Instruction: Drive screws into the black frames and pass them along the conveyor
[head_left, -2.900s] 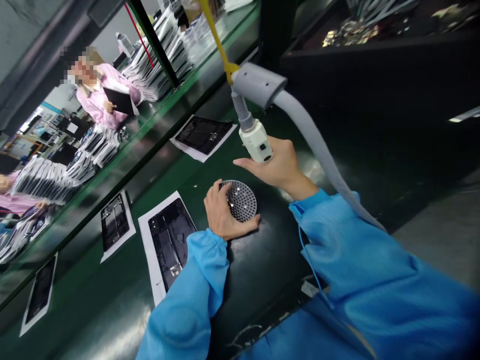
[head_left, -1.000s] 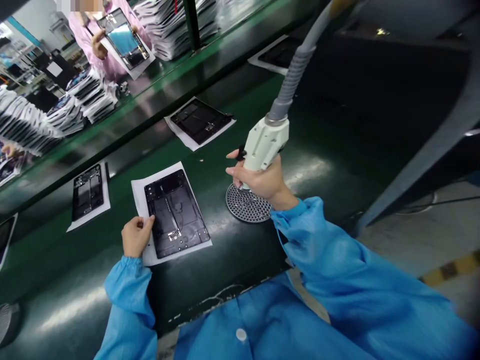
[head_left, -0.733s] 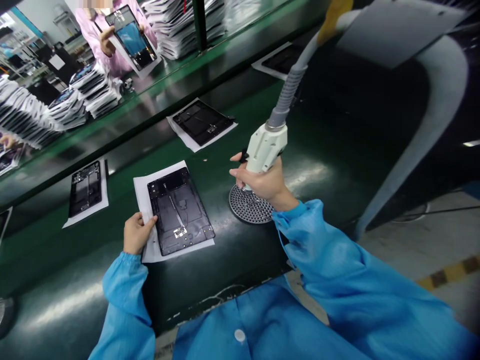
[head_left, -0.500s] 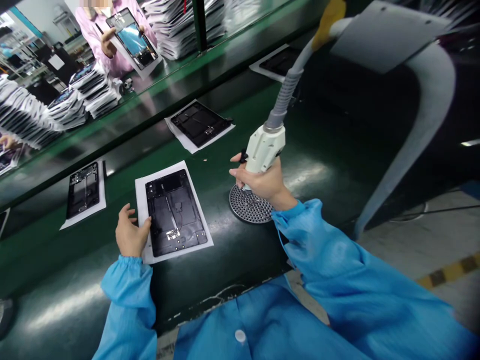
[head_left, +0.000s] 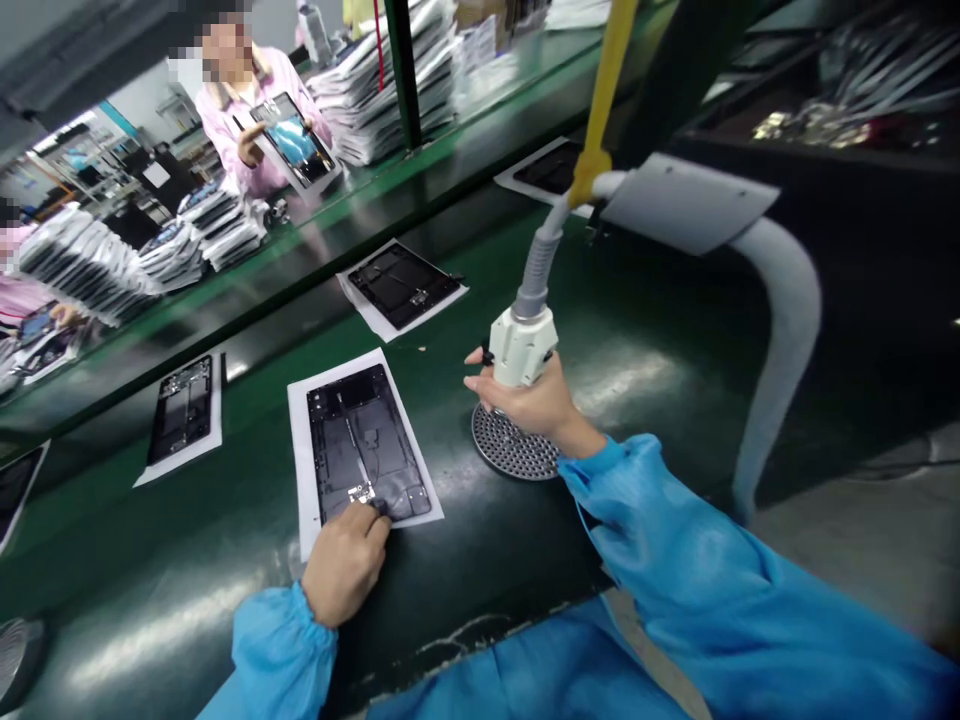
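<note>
My left hand (head_left: 345,572) lies at the lower end of a black tablet back housing (head_left: 360,440), its fingertips on the housing, which rests on a white paper sheet (head_left: 304,450). What the fingertips touch is hidden. My right hand (head_left: 529,395) grips a white handheld nozzle tool (head_left: 519,345) fed by a grey corrugated hose (head_left: 534,275). Below that hand, partly covered by it, lies a round perforated metal disc (head_left: 511,450).
Further black housings on paper lie along the green belt (head_left: 247,530). Behind a dark rail, a person in a pink smock (head_left: 240,120) holds a tablet among tall stacks of papers (head_left: 375,100). A yellow strap (head_left: 604,100) and grey duct (head_left: 780,320) hang right.
My left hand has moved from the paper's left edge onto the housing's lower end. The view has swung slightly. My right hand still grips the tool above the disc.
</note>
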